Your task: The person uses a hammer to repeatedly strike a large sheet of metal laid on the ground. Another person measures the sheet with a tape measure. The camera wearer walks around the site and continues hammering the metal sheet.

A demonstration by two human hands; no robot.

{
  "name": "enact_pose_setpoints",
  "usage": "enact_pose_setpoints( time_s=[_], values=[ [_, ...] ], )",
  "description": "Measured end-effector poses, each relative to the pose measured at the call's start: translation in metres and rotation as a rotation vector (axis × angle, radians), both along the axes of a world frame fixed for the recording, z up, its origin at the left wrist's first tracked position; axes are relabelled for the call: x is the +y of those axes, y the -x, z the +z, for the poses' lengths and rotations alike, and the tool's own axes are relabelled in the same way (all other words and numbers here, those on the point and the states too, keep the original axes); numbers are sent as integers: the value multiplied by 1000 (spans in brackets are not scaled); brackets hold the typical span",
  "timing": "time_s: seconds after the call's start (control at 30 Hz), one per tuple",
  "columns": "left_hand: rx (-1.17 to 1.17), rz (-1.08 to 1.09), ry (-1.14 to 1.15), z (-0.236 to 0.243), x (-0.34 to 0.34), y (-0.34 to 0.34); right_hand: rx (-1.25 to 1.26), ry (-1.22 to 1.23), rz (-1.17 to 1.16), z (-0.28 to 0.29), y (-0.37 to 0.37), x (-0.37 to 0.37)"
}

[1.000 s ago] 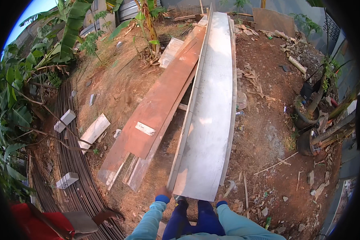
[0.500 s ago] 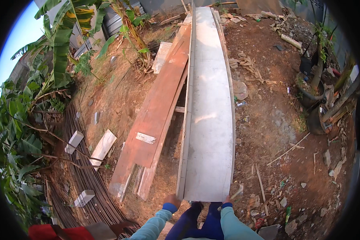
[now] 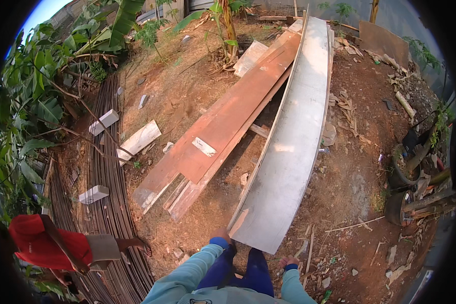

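Observation:
A long whitish-grey panel (image 3: 294, 147), with a raised strip along its left edge, runs from my feet toward the far wall. My left hand (image 3: 220, 234) grips its near left corner, the fingers partly hidden by the edge. My right hand (image 3: 288, 261) is off the panel, to the right of its near end, with nothing seen in it and its fingers loosely apart. Left of the panel lie reddish-brown boards (image 3: 228, 121), stacked and overlapping, with a pale patch on the top one.
A person in a red top (image 3: 50, 243) stands at the lower left beside long thin rods (image 3: 109, 172). White blocks (image 3: 104, 122) rest on the rods. A short pale board (image 3: 139, 142) lies nearby. Black pots (image 3: 406, 172) stand at the right, and sticks and debris litter the soil.
My right hand has come off the panel's near end. The view has turned, so the panel now slants to the right. The person in red shows more fully at the lower left.

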State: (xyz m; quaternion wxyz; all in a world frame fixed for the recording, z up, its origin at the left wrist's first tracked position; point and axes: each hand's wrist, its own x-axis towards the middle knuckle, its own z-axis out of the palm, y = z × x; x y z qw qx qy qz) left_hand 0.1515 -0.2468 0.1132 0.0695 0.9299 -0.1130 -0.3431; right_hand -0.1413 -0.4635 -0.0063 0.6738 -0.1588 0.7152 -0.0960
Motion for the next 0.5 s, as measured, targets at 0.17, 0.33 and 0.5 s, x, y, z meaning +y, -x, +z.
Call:
enact_pose_setpoints(
  time_s=[0.17,0.33,0.5],
  values=[
    [82,40,9,11,12,-27,-13,47,385,6,17,-7],
    [82,85,429,9,37,-12,44,280,540,39,-14,15],
    [128,178,779,-10,96,8,-57,612,527,130,-96,66]
  ],
)
